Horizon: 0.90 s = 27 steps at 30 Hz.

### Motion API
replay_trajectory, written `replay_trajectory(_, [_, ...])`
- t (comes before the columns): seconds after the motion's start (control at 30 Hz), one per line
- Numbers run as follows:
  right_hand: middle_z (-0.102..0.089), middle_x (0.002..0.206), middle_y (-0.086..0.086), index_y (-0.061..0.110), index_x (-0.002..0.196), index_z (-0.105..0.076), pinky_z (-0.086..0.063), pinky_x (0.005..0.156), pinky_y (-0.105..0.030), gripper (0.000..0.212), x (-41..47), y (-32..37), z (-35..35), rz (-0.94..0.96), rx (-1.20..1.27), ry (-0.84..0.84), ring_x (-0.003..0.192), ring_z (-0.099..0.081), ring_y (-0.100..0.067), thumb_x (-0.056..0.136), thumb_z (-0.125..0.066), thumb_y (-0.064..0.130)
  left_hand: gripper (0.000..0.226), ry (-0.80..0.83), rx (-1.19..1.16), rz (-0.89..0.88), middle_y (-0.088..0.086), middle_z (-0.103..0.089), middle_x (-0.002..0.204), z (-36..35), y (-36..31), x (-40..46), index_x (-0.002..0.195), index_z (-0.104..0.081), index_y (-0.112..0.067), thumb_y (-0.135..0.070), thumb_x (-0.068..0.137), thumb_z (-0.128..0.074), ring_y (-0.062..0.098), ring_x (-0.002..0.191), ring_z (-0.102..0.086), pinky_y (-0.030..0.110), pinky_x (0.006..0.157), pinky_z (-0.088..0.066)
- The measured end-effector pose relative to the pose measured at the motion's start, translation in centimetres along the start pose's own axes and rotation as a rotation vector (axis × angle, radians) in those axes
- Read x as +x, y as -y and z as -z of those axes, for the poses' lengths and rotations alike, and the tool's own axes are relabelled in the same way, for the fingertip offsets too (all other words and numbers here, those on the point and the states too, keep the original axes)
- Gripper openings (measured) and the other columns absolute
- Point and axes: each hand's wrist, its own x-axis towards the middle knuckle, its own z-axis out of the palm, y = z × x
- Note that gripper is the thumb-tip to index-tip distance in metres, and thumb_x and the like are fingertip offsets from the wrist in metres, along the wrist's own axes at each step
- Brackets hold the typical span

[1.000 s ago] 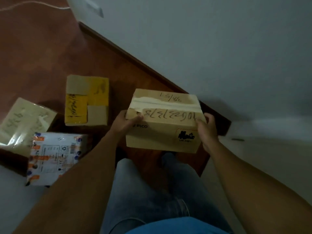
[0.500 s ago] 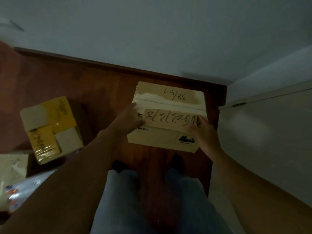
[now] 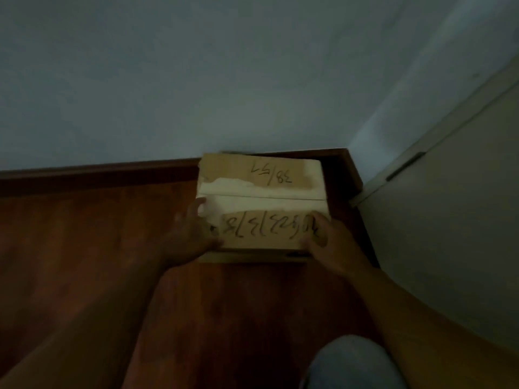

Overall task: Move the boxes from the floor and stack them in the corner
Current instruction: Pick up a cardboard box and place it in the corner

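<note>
A tan cardboard box (image 3: 261, 189) with handwritten numbers and torn white tape on its top sits low in the room's corner, its far edge close to the dark baseboard (image 3: 98, 174). My left hand (image 3: 188, 237) grips the box's near left corner. My right hand (image 3: 328, 242) holds its near right corner, fingers over the top edge. The light is dim, so whether the box rests fully on the floor is hard to judge.
Reddish wooden floor (image 3: 84, 262) spreads to the left and toward me. A pale wall runs behind the box. A white door or panel (image 3: 449, 220) stands at the right. My knee in blue jeans (image 3: 351, 363) is at the bottom.
The box has moved forward and down into the corner with both hands on it. The view swung right, so the other boxes on the floor left the frame.
</note>
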Motion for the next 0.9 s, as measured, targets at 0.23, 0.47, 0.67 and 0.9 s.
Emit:
replay_trajectory(0.23, [0.0, 0.168, -0.005, 0.033, 0.158, -0.024, -0.018, 0.117, -0.05, 0.065, 2.3, -3.2, -2.6, 0.169, -0.2, -0.27, 0.152, -0.006, -0.032, 0.099, -0.041, 0.055, 0.147, -0.056, 0.271, -0.086, 0.001, 0.008, 0.164, -0.5, 0.0, 3.1, 0.157, -0.004, -0.024, -0.077, 0.04, -0.075, 0.037, 0.149, -0.013, 0.052, 0.117, -0.027])
replay_trajectory(0.47, [0.0, 0.169, -0.007, 0.024, 0.16, -0.011, 0.009, 0.117, -0.04, 0.079, 3.7, -1.1, -4.2, 0.401, -0.442, -0.201, 0.154, 0.009, -0.026, 0.094, -0.026, 0.065, 0.135, -0.184, 0.687, -0.233, 0.016, 0.04, 0.156, -5.6, 0.5, 2.7, 0.153, 0.029, -0.022, -0.097, 0.061, -0.036, 0.038, 0.135, 0.043, 0.046, 0.111, 0.023])
replay_trajectory(0.67, [-0.004, 0.17, 0.0, 0.022, 0.161, -0.011, 0.006, 0.119, -0.033, 0.068, 2.6, -5.2, -0.9, 0.383, -0.397, -0.206, 0.154, 0.004, -0.015, 0.103, -0.029, 0.053, 0.121, -0.262, 0.809, -0.345, 0.019, 0.032, 0.157, -8.3, -2.4, 2.6, 0.155, 0.023, -0.023, -0.09, 0.074, -0.037, 0.036, 0.144, 0.033, 0.044, 0.114, 0.018])
replay_trajectory(0.9, [-0.009, 0.169, 0.003, 0.023, 0.16, -0.018, 0.009, 0.118, -0.03, 0.068, 2.5, -10.0, 0.6, 0.296, -0.394, -0.384, 0.153, 0.001, -0.009, 0.1, -0.022, 0.055, 0.122, -0.22, 0.779, -0.431, 0.024, 0.03, 0.159, -11.8, -6.0, 5.1, 0.153, 0.027, -0.015, -0.088, 0.077, -0.034, 0.035, 0.145, 0.029, 0.042, 0.116, 0.011])
